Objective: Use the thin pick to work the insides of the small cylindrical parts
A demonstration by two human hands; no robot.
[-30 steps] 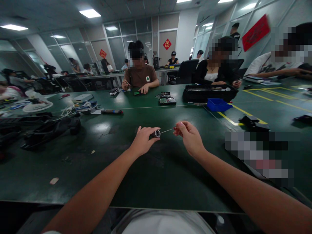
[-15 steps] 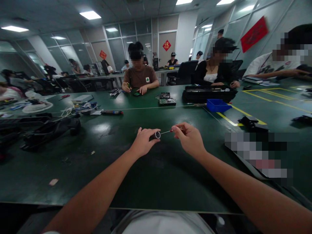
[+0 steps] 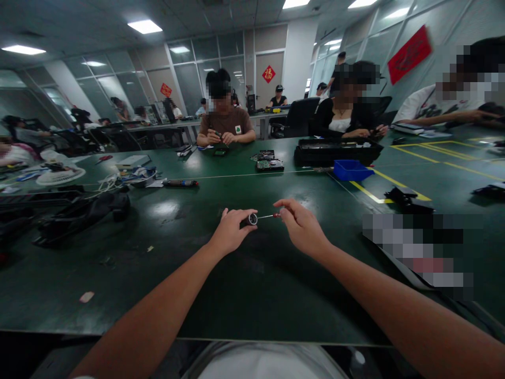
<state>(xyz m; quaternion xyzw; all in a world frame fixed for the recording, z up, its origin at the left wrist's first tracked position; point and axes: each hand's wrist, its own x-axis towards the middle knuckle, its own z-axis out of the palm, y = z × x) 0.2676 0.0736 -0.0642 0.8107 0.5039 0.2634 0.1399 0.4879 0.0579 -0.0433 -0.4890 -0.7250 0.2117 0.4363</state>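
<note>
Between the thumb and fingers of my left hand [image 3: 232, 229] is a small dark cylinder with a silver-rimmed round end [image 3: 252, 219]; that end faces me and to the right. My right hand [image 3: 303, 223] grips a thin screwdriver [image 3: 266, 216] by its red handle, most of which the hand hides. The index finger is raised off the handle. The steel shaft points left, and its tip is at the cylinder's round end; whether it is seated inside is too small to tell. Both hands are over the green table [image 3: 252, 289], near its middle.
Beyond my hands are a circuit board [image 3: 270, 165], a blue bin [image 3: 351, 170] and a long black case [image 3: 337, 152]. A pen-like tool [image 3: 180, 183] and black parts [image 3: 84, 213] are on the left. A blurred flat item [image 3: 414, 252] lies right. Co-workers sit opposite.
The cylinder has shifted slightly left. My right index finger has lifted and stretched out from the screwdriver handle. The co-worker opposite has brought both hands up off the table.
</note>
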